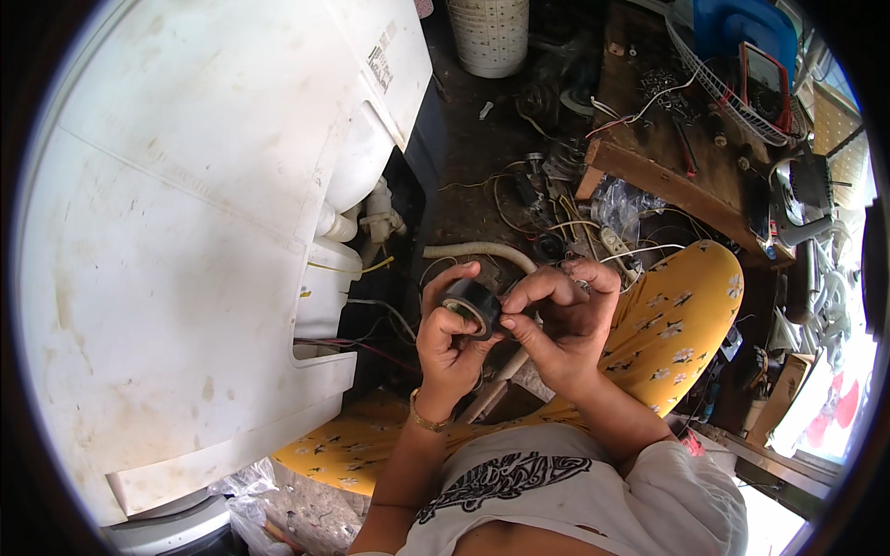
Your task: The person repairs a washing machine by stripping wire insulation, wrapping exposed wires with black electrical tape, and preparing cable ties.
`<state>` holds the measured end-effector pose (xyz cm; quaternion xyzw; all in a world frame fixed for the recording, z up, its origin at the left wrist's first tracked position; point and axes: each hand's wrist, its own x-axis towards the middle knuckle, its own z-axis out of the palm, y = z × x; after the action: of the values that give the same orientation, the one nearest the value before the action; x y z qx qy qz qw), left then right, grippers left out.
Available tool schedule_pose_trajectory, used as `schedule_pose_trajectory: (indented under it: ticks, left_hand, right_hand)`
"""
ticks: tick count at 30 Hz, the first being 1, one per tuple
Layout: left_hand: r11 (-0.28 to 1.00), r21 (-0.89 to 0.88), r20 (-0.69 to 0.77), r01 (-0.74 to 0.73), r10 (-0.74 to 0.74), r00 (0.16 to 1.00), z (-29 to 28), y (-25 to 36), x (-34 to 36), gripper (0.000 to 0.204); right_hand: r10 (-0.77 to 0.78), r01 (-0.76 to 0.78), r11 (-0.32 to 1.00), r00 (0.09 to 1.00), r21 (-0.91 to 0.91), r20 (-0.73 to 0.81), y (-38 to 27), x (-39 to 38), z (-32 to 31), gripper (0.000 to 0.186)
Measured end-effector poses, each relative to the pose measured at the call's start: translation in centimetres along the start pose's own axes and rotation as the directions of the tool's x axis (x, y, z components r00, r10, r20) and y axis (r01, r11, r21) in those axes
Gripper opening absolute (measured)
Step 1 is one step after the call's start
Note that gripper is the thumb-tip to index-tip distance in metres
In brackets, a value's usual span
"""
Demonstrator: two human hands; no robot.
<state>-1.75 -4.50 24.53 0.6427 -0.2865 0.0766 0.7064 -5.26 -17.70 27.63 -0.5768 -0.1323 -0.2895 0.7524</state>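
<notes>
A roll of black electrical tape (pixel 475 304) is held up in front of my body. My left hand (pixel 443 350) is closed on it, with a finger through its ring and the thumb under its lower edge. At the roll's right side, the thumb and forefinger of my right hand (pixel 573 324) are pinched together against the tape. Whether a loose end lies between them is too small to tell. Just left of my hands, a yellow wire (pixel 357 268) and thin dark wires come from the opening of a large white appliance housing (pixel 185 232).
A pale corrugated hose (pixel 482 249) runs behind my hands. Farther back lie tangled wires, a white power strip (pixel 619 248) and a wooden bench (pixel 663 185). On the bench, a red-framed multimeter (pixel 766 83) rests in a white basket (pixel 718 88). A whitish bucket (pixel 489 37) stands at the back.
</notes>
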Motion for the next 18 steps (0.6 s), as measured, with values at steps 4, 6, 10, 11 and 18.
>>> schedule_pose_trajectory:
  ticks: [4,6,10,11,18]
  left_hand:
    - [0.963,0.226,0.006,-0.149,0.151,0.988,-0.3,0.6,0.8,0.031]
    - [0.959,0.25,0.023,-0.133,0.131,0.991,-0.6,0.9,0.6,0.031]
    - [0.914,0.343,0.067,-0.214,0.203,0.977,-0.8,1.3,1.1,0.031]
    - [0.911,0.348,0.073,-0.222,0.21,0.975,-0.9,1.3,1.0,0.032]
    - [0.91,0.358,0.068,-0.207,0.196,0.978,-1.2,1.4,0.4,0.035]
  right_hand:
    - [-0.021,0.021,0.999,1.0,-0.024,0.009,-0.3,0.0,0.0,0.06]
    - [-0.041,0.042,0.998,0.999,-0.04,0.027,-0.3,0.0,-0.1,0.059]
    - [-0.057,0.061,0.988,0.998,-0.145,0.029,0.0,-0.1,-0.2,0.058]
    - [-0.068,0.073,0.987,0.997,-0.144,0.042,0.0,-0.1,-0.1,0.056]
    - [-0.187,0.194,0.976,0.98,-0.095,0.074,0.5,-0.1,0.2,0.046]
